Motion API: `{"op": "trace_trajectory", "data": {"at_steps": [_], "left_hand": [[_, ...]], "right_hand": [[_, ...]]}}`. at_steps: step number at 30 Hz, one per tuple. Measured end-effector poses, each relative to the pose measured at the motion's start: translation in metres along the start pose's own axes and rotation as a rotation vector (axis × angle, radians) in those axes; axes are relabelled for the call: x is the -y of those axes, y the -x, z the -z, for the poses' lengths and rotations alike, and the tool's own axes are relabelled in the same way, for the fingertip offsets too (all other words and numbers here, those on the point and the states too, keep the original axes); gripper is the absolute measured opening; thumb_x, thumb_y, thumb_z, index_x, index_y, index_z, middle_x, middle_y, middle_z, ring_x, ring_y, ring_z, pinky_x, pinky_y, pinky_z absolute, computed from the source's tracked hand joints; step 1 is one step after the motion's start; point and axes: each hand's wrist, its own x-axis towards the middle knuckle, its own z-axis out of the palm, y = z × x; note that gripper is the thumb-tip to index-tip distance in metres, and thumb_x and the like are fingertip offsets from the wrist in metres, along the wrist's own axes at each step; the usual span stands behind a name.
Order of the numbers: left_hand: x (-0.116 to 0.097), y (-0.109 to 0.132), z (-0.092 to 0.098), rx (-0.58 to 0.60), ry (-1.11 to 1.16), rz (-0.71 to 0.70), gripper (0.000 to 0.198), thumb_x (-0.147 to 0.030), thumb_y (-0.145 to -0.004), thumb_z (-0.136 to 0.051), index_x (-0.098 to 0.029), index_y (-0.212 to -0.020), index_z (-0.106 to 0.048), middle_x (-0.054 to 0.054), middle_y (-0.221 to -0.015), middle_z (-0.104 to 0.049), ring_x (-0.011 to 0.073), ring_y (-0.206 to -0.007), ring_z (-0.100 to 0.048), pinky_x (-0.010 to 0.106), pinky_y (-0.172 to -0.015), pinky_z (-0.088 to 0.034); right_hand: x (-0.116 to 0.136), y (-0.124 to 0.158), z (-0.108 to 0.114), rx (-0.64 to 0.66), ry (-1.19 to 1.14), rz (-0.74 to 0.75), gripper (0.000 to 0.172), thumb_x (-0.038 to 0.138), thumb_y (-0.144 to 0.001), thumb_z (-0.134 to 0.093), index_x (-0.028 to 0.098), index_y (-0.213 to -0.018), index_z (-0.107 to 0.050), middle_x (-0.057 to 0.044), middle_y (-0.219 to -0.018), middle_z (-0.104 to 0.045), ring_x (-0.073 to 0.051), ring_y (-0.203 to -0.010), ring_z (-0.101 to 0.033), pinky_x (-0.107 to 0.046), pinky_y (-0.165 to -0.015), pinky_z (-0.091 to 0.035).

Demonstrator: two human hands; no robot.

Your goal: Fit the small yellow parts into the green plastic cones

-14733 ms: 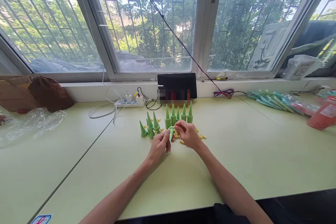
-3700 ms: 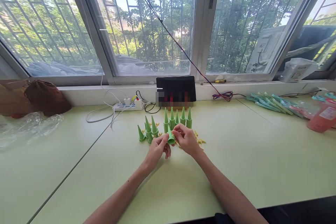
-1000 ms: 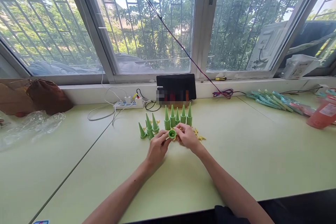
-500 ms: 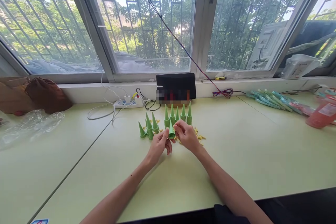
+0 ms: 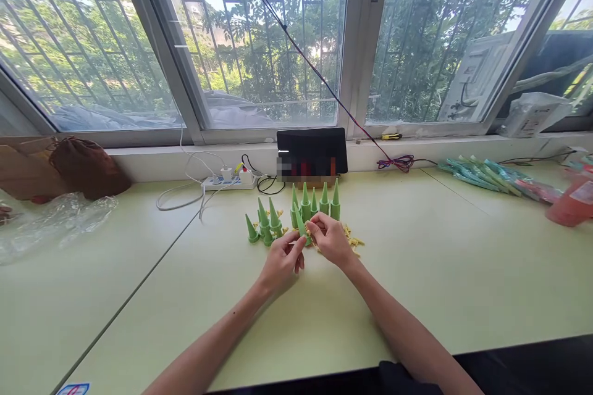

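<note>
In the head view, my left hand (image 5: pixel 283 259) is closed around the base of a green plastic cone (image 5: pixel 299 221), its thumb lying across the front. The cone's tip points up and leans slightly left. My right hand (image 5: pixel 330 239) has its fingertips pinched together against the cone's right side; whatever they hold is too small to make out. Just behind stands a group of green cones (image 5: pixel 323 203), and to the left is another cluster of green cones (image 5: pixel 264 216). Small yellow pieces (image 5: pixel 354 242) lie scattered beside my right hand.
At the back stands a dark tablet (image 5: pixel 311 151). Left of it are a white power strip (image 5: pixel 229 181) with cables, a brown bag (image 5: pixel 89 166) and clear plastic wrap (image 5: pixel 69 222). Plastic packets (image 5: pixel 486 174) and a red container (image 5: pixel 572 200) lie on the right.
The held cone has turned: its open base faced me earlier and is now hidden behind my left thumb. My left thumb has shifted right across it. The right hand stays nearly in place.
</note>
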Motion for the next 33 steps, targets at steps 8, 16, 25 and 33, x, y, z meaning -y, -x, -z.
{"op": "trace_trajectory", "data": {"at_steps": [8, 16, 25, 33], "left_hand": [[0.004, -0.001, 0.004, -0.089, -0.27, -0.218, 0.021, -0.034, -0.092, -0.05, -0.017, -0.091, -0.063, 0.002, -0.085, -0.06, 0.005, -0.049, -0.051, 0.019, -0.048, -0.041], [0.001, -0.004, 0.004, -0.096, -0.314, -0.204, 0.03, -0.035, -0.092, -0.049, -0.024, -0.117, -0.061, 0.007, -0.115, -0.059, 0.0045, -0.051, -0.053, 0.02, -0.048, -0.046], [-0.004, -0.006, 0.004, -0.166, -0.08, -0.005, 0.034, -0.049, -0.088, -0.052, -0.017, -0.079, -0.057, -0.003, -0.052, -0.054, 0.0095, -0.041, -0.05, 0.019, -0.039, -0.04], [-0.004, -0.004, 0.004, -0.027, 0.035, 0.079, 0.036, -0.048, -0.084, -0.058, -0.016, -0.068, -0.054, -0.003, -0.046, -0.053, 0.0092, -0.039, -0.046, 0.021, -0.044, -0.039]], "right_hand": [[-0.008, -0.002, -0.002, 0.006, 0.022, -0.111, 0.03, 0.042, -0.089, -0.049, 0.021, -0.067, -0.048, 0.004, -0.046, -0.049, -0.011, -0.042, -0.043, -0.023, -0.043, -0.034], [-0.013, -0.004, -0.003, -0.012, -0.014, -0.091, 0.029, 0.042, -0.091, -0.046, 0.021, -0.072, -0.049, 0.004, -0.05, -0.051, -0.012, -0.044, -0.046, -0.023, -0.045, -0.036], [-0.005, -0.003, 0.006, -0.056, 0.13, 0.077, 0.029, 0.04, -0.096, -0.041, 0.021, -0.076, -0.048, 0.003, -0.059, -0.052, -0.012, -0.051, -0.047, -0.023, -0.052, -0.035], [-0.004, -0.002, 0.003, 0.015, 0.132, 0.099, 0.023, 0.039, -0.093, -0.046, 0.02, -0.08, -0.049, 0.004, -0.059, -0.048, -0.011, -0.052, -0.043, -0.022, -0.05, -0.032]]}}
